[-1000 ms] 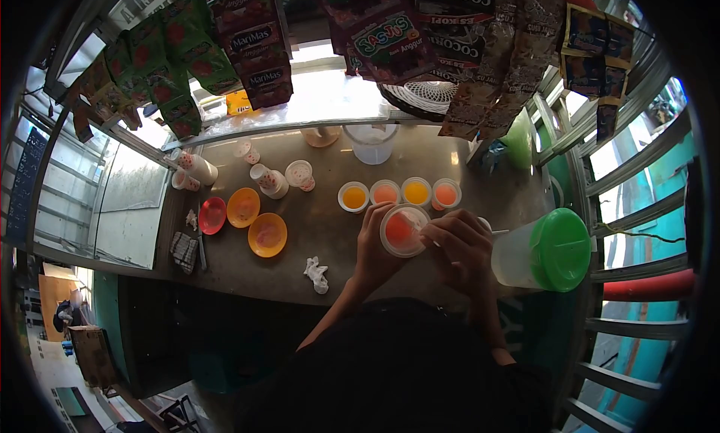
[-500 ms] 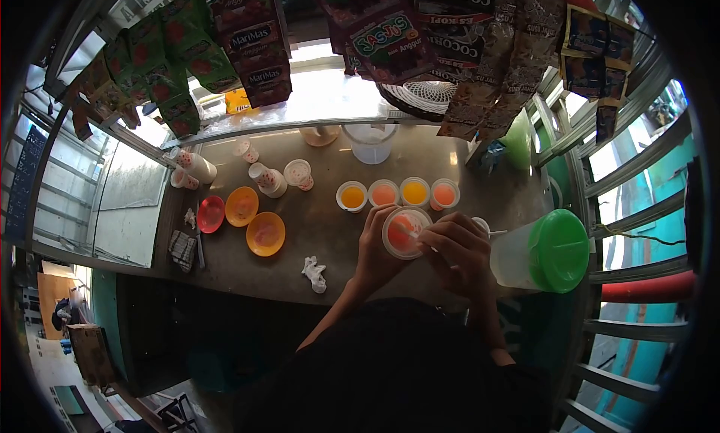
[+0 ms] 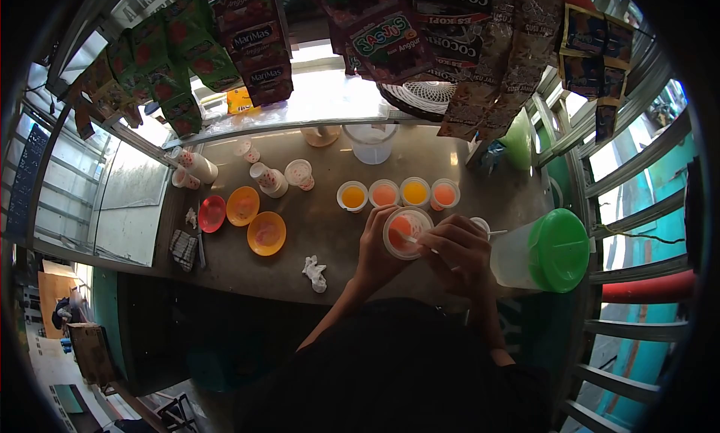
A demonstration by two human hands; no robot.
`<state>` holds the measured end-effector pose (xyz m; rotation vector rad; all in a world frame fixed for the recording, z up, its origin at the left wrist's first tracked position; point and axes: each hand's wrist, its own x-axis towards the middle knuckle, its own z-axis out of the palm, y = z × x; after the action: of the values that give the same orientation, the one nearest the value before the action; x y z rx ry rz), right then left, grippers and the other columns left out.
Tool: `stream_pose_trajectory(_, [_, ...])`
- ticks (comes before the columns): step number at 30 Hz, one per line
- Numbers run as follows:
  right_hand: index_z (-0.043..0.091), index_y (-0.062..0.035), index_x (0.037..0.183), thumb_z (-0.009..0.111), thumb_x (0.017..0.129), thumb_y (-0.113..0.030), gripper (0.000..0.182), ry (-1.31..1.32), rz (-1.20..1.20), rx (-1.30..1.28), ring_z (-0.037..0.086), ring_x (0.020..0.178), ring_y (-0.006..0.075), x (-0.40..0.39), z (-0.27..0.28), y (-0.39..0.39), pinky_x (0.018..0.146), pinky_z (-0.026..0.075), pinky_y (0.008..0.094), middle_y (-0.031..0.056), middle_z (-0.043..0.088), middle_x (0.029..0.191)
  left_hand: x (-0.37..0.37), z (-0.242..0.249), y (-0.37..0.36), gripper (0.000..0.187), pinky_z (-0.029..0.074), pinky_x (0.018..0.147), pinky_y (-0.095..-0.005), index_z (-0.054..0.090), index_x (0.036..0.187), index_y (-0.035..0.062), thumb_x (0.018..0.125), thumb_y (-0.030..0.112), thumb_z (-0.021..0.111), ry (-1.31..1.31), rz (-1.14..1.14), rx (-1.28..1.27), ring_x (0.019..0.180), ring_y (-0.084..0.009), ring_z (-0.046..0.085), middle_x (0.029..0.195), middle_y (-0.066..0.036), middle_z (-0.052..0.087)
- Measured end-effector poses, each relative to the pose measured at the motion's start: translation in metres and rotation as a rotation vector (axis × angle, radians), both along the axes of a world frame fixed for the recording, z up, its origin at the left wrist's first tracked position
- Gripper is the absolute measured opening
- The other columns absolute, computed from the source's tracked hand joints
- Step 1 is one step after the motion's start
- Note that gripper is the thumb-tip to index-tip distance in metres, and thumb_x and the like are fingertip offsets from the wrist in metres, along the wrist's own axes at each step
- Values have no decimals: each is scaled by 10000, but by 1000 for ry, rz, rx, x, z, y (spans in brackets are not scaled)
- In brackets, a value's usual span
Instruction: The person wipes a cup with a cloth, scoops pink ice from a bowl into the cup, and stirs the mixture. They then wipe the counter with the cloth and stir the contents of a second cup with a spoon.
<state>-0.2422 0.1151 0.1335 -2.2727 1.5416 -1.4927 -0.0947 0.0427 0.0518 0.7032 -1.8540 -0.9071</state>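
My left hand (image 3: 373, 242) is wrapped around a plastic cup (image 3: 407, 251) of orange-red drink, near the counter's front edge. In my right hand (image 3: 461, 249) is a pale spoon (image 3: 409, 239), pinched between the fingers, its lower end in the drink. Just behind the held cup stands a row of filled cups: two with a yellow-orange drink (image 3: 352, 197) and two with a pink drink (image 3: 445, 195). To the right of my right hand is a pale pitcher with a green lid (image 3: 559, 251). A small white cup (image 3: 481, 224) is partly hidden behind that hand.
At left on the counter (image 3: 330, 230) are two orange plates (image 3: 266, 233), a red plate (image 3: 211, 213), stacked cups (image 3: 268, 179) and a folded cloth (image 3: 183, 250). A crumpled white tissue (image 3: 315, 274) lies in front. A clear bucket (image 3: 370, 144) stands behind. Drink sachets (image 3: 390, 39) hang overhead.
The spoon has shifted slightly inside the cup, its lower end now farther left and lower. My left hand keeps its hold on the cup, almost unmoved.
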Motion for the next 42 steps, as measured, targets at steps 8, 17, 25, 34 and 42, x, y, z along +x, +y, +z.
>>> stream_pose_trajectory(8, [657,-32,868,717,727,-20,154,-33,7,5,614,688,214,0,0,1,615,497,340,55,652,775,0,2,1,664,509,858,-400,531,1153,26,603,158,879,21,-3,31,1026,-319,598,1109,-153,574])
stream_pose_trajectory(17, [664,-40,867,714,733,-24,145,-71,23,7,617,678,218,3,-2,1,599,500,338,52,650,783,0,-3,1,656,509,861,-403,532,1154,24,611,160,875,0,-8,-4,1027,-326,596,1113,-148,573])
stream_pose_trajectory(25, [664,-36,866,719,732,-25,146,-32,-39,-3,615,673,220,4,0,2,597,498,340,56,655,786,0,3,2,665,500,881,-402,527,1157,21,613,173,878,-8,-27,-10,1052,-318,585,1122,-144,574])
stream_pose_trajectory(34, [662,-28,860,717,731,-17,141,-36,-55,-26,611,665,224,3,1,2,595,497,339,65,653,770,-1,2,2,671,501,882,-400,528,1162,25,609,161,882,-4,-31,-32,1051,-315,586,1130,-142,574])
stream_pose_trajectory(42, [660,-32,852,712,732,-14,132,-66,-30,-8,616,680,221,3,-2,3,609,500,335,66,657,773,1,2,3,687,506,870,-401,522,1171,24,605,163,885,5,-31,-3,1036,-316,595,1125,-148,568])
